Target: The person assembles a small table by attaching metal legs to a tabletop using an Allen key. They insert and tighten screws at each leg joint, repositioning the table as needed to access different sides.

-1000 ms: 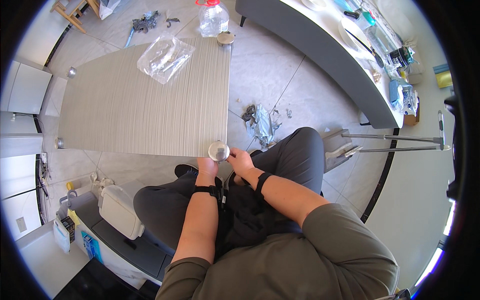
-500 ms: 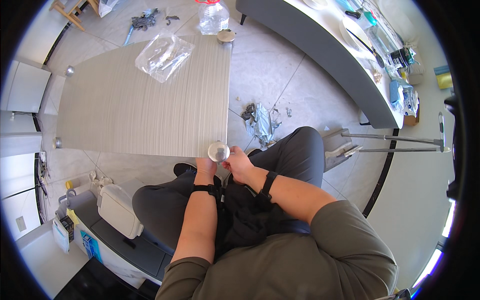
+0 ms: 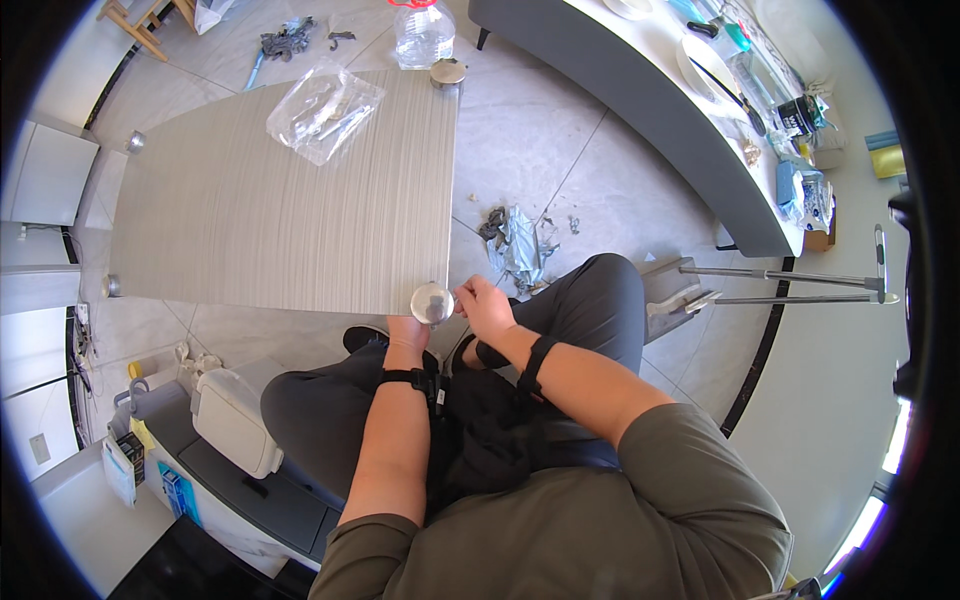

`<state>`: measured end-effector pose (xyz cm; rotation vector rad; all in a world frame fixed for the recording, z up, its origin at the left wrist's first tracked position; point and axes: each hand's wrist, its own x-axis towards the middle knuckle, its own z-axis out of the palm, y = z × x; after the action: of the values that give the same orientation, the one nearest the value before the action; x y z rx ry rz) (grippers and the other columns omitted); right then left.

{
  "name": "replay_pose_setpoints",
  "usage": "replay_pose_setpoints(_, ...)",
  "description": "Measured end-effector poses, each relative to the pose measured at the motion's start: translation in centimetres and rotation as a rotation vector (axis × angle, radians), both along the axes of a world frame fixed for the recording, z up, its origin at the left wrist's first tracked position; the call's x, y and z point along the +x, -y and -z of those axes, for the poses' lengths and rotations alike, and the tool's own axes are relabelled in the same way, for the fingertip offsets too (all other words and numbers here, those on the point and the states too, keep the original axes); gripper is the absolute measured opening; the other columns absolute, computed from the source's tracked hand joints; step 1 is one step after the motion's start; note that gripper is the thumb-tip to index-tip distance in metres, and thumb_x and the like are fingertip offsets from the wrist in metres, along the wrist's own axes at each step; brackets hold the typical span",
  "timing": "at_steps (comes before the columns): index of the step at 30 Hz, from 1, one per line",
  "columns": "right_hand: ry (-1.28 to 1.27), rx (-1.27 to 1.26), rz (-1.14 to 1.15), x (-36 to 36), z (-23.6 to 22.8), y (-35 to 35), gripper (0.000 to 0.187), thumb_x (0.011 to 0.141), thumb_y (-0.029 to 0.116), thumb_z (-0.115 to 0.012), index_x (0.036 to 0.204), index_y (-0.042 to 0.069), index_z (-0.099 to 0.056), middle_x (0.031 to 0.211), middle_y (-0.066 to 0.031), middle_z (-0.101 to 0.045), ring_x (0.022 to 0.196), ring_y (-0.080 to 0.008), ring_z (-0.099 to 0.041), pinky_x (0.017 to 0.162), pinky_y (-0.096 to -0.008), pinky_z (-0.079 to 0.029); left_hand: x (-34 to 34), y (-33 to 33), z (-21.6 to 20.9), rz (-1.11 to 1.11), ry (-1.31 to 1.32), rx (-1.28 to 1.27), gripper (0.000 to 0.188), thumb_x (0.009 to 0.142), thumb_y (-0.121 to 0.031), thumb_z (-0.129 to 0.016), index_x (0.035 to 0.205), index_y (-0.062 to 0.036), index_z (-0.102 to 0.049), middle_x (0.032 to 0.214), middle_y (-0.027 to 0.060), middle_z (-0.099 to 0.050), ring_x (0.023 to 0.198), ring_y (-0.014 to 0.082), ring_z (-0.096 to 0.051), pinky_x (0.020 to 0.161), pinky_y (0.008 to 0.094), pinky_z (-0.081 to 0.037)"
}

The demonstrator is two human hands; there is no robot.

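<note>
A wood-grain cabinet or board (image 3: 280,215) stands before me with a round metal foot at each corner. At its near right corner, the shiny round foot (image 3: 432,303) lies between my hands. My left hand (image 3: 404,332) is against the near edge just below that foot, its fingers hidden by the board. To the foot's right is my right hand (image 3: 487,308), its fingers curled and thumb and forefinger pinched together close to the metal rim. Whether anything small is in that pinch cannot be made out. A clear plastic bag (image 3: 325,112) rests on the board's far part.
Crumpled grey-blue wrapping (image 3: 520,245) lies on the tiled floor right of the board. A large clear water jug (image 3: 424,40) stands beyond it. A long grey-sided table (image 3: 620,110) holds clutter at right, near a flat mop (image 3: 675,300). A beige bin (image 3: 235,423) sits at left.
My right hand has shifted slightly right and up, opening a small gap from the foot's lower side. My left hand stays at the corner. The whole view has moved a little.
</note>
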<state>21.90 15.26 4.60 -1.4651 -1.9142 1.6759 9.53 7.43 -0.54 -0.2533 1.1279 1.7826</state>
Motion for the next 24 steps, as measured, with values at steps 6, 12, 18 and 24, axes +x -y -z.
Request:
replay_pose_setpoints(6, -0.155, -0.378, 0.178, -0.1, 4.1, -1.0, 0.021, 0.088, 0.018, -0.057, 0.087, -0.003, -0.054, 0.074, -0.0085, -0.062, 0.061, -0.0113, -0.055, 0.057, -0.0259, -0.046, -0.2, 0.6, 1.4, 0.026, 0.07, 0.056, 0.024, 0.089, -0.023, -0.059, 0.107, -0.0073, -0.053, 0.106, 0.0044, -0.056, 0.104, 0.0167, -0.052, 0.096, 0.0319, -0.041)
replay_pose_setpoints(12, -0.033, -0.132, 0.092, -0.1, 4.4, 0.7, 0.022, 0.084, 0.012, -0.061, 0.096, -0.005, -0.055, 0.079, -0.0121, -0.064, 0.071, -0.0169, -0.062, 0.066, -0.0287, -0.05, -0.1, 0.8, 1.8, 0.028, 0.095, 0.048, 0.023, 0.089, -0.025, -0.061, 0.103, -0.0077, -0.055, 0.101, 0.0025, -0.056, 0.097, 0.0139, -0.051, 0.091, 0.0297, -0.041)
replay_pose_setpoints(18, 0.064, 0.068, -0.106, 0.4, 2.3, 1.4, 0.028, 0.085, 0.017, -0.057, 0.1, -0.007, -0.055, 0.085, -0.014, -0.066, 0.078, -0.0209, -0.065, 0.073, -0.0305, -0.052, 0.0, 1.0, 2.4, 0.012, 0.094, -0.031, 0.02, 0.091, -0.026, -0.058, 0.099, -0.0078, -0.056, 0.097, 0.0031, -0.057, 0.094, 0.0148, -0.053, 0.086, 0.032, -0.043)
replay_pose_setpoints(24, -0.205, -0.829, 0.132, -0.8, 2.1, 2.3, 0.026, 0.092, 0.029, -0.053, 0.087, 0.004, -0.058, 0.078, -0.0049, -0.063, 0.066, -0.0157, -0.059, 0.062, -0.0286, -0.048, -0.6, 1.4, 6.4, 0.079, 0.045, -0.059, 0.027, 0.091, -0.038, -0.054, 0.096, -0.011, -0.057, 0.089, 0.0046, -0.059, 0.084, 0.0167, -0.054, 0.077, 0.0333, -0.045)
